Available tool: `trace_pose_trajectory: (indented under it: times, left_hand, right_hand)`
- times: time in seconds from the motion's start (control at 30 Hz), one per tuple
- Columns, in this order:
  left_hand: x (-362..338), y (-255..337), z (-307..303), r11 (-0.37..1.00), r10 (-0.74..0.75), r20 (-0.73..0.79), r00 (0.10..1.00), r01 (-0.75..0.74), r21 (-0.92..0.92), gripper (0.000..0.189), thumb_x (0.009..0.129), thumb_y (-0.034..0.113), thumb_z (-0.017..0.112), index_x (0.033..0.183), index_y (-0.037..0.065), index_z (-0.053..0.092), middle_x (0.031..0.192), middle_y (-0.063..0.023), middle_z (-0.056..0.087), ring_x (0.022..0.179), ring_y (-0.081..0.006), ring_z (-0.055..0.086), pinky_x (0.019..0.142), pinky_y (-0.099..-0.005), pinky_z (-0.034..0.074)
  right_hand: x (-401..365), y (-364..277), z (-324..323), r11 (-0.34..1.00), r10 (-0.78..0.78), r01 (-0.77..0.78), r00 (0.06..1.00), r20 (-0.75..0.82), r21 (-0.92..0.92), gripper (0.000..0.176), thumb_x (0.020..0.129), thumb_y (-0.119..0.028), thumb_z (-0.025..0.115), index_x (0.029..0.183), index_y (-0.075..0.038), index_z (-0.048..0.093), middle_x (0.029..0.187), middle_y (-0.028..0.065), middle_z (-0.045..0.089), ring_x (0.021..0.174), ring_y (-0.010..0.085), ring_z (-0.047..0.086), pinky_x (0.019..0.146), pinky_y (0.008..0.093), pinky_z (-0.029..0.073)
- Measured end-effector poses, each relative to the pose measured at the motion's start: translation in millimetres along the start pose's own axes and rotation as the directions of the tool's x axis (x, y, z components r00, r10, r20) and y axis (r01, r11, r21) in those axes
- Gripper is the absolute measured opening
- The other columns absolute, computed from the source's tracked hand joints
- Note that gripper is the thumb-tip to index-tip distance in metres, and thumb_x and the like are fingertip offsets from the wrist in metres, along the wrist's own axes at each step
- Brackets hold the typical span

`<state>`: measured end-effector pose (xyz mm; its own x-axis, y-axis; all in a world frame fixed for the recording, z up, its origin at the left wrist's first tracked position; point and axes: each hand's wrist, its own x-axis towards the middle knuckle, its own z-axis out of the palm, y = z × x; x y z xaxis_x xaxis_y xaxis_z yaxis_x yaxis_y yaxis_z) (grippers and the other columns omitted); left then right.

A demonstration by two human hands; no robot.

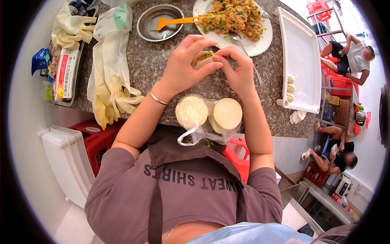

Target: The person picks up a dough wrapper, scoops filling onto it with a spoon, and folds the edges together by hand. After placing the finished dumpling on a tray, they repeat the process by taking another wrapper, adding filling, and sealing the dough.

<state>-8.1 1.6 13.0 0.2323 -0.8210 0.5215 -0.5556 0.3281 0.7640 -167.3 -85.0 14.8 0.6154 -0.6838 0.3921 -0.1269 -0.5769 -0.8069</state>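
Note:
Above the counter, my left hand (187,57) cups a dumpling (203,61), a pale round wrapper with orange and green filling showing at its opening. The fingers of my right hand (237,65) pinch the wrapper's edge from the other side. Nearer my body lie two stacks of round dumpling wrappers, the left stack (191,112) inside a clear plastic bag and the right stack (227,114) partly uncovered. Beyond my hands is a white plate (260,48) heaped with chopped filling (235,18), with a metal spoon (235,37) resting at its edge.
A steel bowl (148,34) holds an orange-handled utensil (174,22). At right, a white tray (300,53) carries several finished dumplings (291,88); crumpled tissue (297,116) lies beside it. Pale gloves (109,77) cover the counter's left. Two people sit off to the right.

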Motion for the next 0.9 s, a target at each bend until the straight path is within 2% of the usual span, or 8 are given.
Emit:
trace_pose_trajectory:
  times: [0.13,0.33,0.4,0.5,0.57,0.63,0.7,0.9]
  left_hand:
    - [-2.1,-7.7,-1.6,0.999,0.042,0.026,0.999,-0.042,-0.012,0.036,0.076,0.023,0.082,0.105,0.006,0.068,0.105,-0.0115,0.064,0.092,-0.0266,0.066,0.076,-0.0336,0.054]
    - [-2.3,0.2,0.3,0.983,-0.053,-0.02,0.998,0.049,-0.178,0.029,0.08,0.013,0.079,0.104,0.003,0.068,0.104,-0.0097,0.066,0.09,-0.0169,0.068,0.07,-0.0271,0.057]
    - [-4.2,-0.3,0.2,0.841,-0.295,0.133,0.946,0.323,-0.434,0.025,0.085,0.003,0.073,0.11,0.0,0.068,0.114,-0.01,0.066,0.096,-0.0146,0.067,0.078,-0.0245,0.058]
    - [-4.1,-1.3,-1.5,0.778,-0.413,0.194,0.89,0.456,-0.433,0.023,0.087,-0.001,0.07,0.109,-0.002,0.068,0.116,-0.0114,0.067,0.095,-0.0151,0.068,0.081,-0.0252,0.057]
    - [-5.7,-6.7,-0.4,0.814,-0.336,0.162,0.928,0.373,-0.445,0.022,0.086,-0.001,0.07,0.108,-0.002,0.069,0.115,-0.0117,0.067,0.096,-0.0154,0.068,0.081,-0.0258,0.058]
    - [-5.7,-9.1,1.6,0.842,-0.257,0.131,0.957,0.289,-0.456,0.021,0.086,-0.001,0.07,0.107,-0.002,0.07,0.115,-0.0121,0.067,0.096,-0.0157,0.067,0.082,-0.0264,0.058]
    - [-5.7,-9.1,4.2,0.863,-0.188,0.061,0.98,0.195,-0.466,0.015,0.085,0.0,0.071,0.1,-0.001,0.073,0.107,-0.0114,0.07,0.09,-0.0136,0.068,0.074,-0.025,0.057]
    - [-5.4,-10.0,3.5,0.902,-0.135,0.061,0.989,0.148,-0.405,0.015,0.084,0.0,0.071,0.099,0.0,0.073,0.105,-0.0117,0.07,0.089,-0.014,0.068,0.072,-0.0255,0.058]
  right_hand:
    - [0.1,0.5,1.6,0.999,0.031,-0.03,0.999,-0.019,0.021,0.008,0.082,-0.005,0.07,0.088,-0.001,0.068,0.083,0.009,0.067,0.076,0.0211,0.063,0.073,0.0319,0.049]
    - [-3.5,9.1,4.7,0.966,0.175,-0.142,0.974,-0.143,0.217,0.008,0.086,-0.005,0.068,0.09,0.002,0.067,0.084,0.0073,0.068,0.079,0.0148,0.063,0.076,0.0276,0.049]
    - [-4.0,8.1,5.2,0.952,0.204,-0.156,0.965,-0.166,0.264,0.008,0.087,-0.006,0.068,0.09,0.002,0.066,0.084,0.0071,0.068,0.08,0.0145,0.062,0.077,0.0275,0.049]
    - [-4.4,9.3,3.9,0.939,0.23,-0.173,0.958,-0.17,0.297,0.01,0.087,-0.006,0.068,0.092,0.002,0.066,0.085,0.0068,0.067,0.081,0.0142,0.062,0.078,0.0276,0.049]
    - [-3.2,10.9,-1.8,0.944,0.224,-0.173,0.961,-0.16,0.281,0.011,0.086,-0.006,0.068,0.093,0.002,0.065,0.085,0.0068,0.067,0.081,0.0141,0.061,0.078,0.0277,0.049]
    - [-0.4,9.9,-11.3,0.954,0.213,-0.207,0.977,-0.005,0.215,0.011,0.085,-0.006,0.069,0.093,0.002,0.065,0.084,0.0066,0.066,0.081,0.0149,0.061,0.078,0.028,0.048]
    - [2.7,10.1,-10.9,0.97,0.16,-0.151,0.987,-0.03,0.192,0.011,0.084,-0.006,0.07,0.092,0.002,0.065,0.083,0.0064,0.065,0.08,0.0153,0.061,0.077,0.0284,0.048]
    - [2.4,-0.5,-7.9,0.998,0.012,-0.007,0.997,-0.083,0.056,0.01,0.081,-0.005,0.072,0.087,0.0,0.067,0.083,0.0081,0.065,0.079,0.019,0.063,0.074,0.0308,0.05]
